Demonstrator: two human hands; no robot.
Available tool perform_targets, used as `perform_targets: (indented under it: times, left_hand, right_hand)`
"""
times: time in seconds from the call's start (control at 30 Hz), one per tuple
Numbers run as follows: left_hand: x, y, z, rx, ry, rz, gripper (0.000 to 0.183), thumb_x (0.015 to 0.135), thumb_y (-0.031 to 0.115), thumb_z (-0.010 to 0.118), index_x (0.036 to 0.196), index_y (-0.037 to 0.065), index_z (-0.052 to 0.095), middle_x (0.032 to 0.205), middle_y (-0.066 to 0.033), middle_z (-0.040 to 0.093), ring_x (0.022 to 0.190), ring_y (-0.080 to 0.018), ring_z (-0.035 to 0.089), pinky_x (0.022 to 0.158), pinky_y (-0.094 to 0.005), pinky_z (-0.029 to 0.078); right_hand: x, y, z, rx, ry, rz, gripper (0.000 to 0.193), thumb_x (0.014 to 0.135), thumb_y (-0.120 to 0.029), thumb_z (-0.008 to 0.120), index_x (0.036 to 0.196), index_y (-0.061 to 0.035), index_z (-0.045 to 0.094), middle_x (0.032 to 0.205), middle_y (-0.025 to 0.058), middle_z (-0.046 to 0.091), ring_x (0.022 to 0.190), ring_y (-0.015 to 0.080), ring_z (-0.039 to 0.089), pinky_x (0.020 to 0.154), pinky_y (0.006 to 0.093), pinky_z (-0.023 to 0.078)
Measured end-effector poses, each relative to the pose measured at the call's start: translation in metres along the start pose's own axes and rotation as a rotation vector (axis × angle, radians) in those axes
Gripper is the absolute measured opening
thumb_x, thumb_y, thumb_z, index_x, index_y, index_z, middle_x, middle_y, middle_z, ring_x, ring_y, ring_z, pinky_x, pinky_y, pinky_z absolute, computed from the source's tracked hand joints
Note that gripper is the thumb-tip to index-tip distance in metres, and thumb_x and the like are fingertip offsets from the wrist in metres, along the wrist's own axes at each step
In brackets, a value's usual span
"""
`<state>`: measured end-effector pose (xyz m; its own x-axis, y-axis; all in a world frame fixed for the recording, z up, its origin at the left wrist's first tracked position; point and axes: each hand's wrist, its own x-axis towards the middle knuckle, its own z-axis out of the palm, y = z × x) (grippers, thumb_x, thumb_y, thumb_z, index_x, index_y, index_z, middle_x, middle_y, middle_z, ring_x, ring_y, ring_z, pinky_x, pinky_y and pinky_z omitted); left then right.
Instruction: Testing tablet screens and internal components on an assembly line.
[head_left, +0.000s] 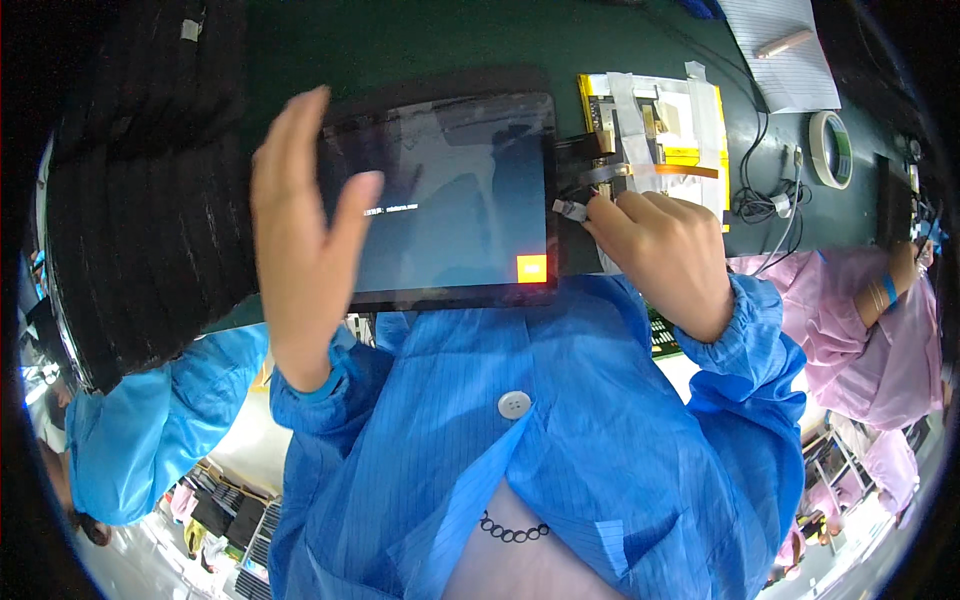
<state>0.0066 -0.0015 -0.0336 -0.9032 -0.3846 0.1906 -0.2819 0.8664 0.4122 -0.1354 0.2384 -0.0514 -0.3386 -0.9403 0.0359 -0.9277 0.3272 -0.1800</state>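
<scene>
A tablet-like panel (455, 190) with a lit dark screen and a small orange block in one corner lies in front of me. My left hand (305, 230) is open over its left edge, thumb apart from the fingers and slightly blurred. My right hand (665, 245) is closed around a cable plug (570, 210), whose metal end points at the panel's right edge; whether it touches is unclear. Just beyond that hand sits a yellow-edged circuit assembly (690, 110) with strips of pale tape. An orange flat ribbon cable (690, 172) runs across it.
Black ridged padding (150, 190) is piled at the left. To the right are a coiled dark cable (775, 205), a roll of tape (830, 150) and lined paper (780, 75) with a pale stick (785, 43). People in blue (165, 430) and pink (850, 340) sleeves sit either side.
</scene>
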Motion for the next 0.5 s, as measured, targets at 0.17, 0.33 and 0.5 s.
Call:
perform_targets:
  times: [0.17, 0.33, 0.5]
  left_hand:
    - [-0.061, -0.044, 0.003, -0.054, 0.171, -0.466, 0.053, 0.090, 0.034, 0.049, 0.136, 0.011, 0.037, 0.139, -0.0142, 0.038, 0.127, -0.0322, 0.037, 0.105, -0.0412, 0.030]
    - [-0.071, -0.059, -0.005, -0.104, 0.164, -0.351, 0.052, 0.091, 0.034, 0.047, 0.138, 0.013, 0.035, 0.142, -0.0137, 0.034, 0.129, -0.0338, 0.036, 0.105, -0.0411, 0.030]
    - [-0.084, -0.055, 0.007, -0.111, 0.108, -0.349, 0.056, 0.091, 0.032, 0.048, 0.141, 0.015, 0.029, 0.145, -0.0123, 0.029, 0.134, -0.0327, 0.027, 0.110, -0.0412, 0.021]
  right_hand:
    - [-0.002, 0.012, 0.003, -0.028, -0.008, -0.029, 0.007, 0.073, -0.013, 0.055, 0.079, -0.0114, 0.051, 0.064, 0.0026, 0.052, 0.059, 0.0178, 0.059, 0.047, 0.0314, 0.045]
    - [0.004, -0.001, 0.001, -0.047, -0.026, -0.050, 0.008, 0.073, -0.013, 0.055, 0.080, -0.0110, 0.052, 0.065, 0.0026, 0.053, 0.060, 0.0175, 0.060, 0.047, 0.0313, 0.046]
    - [0.002, 0.002, -0.002, -0.049, -0.031, -0.151, 0.010, 0.073, -0.013, 0.055, 0.083, -0.0103, 0.053, 0.066, 0.0028, 0.053, 0.060, 0.0176, 0.060, 0.048, 0.0308, 0.046]
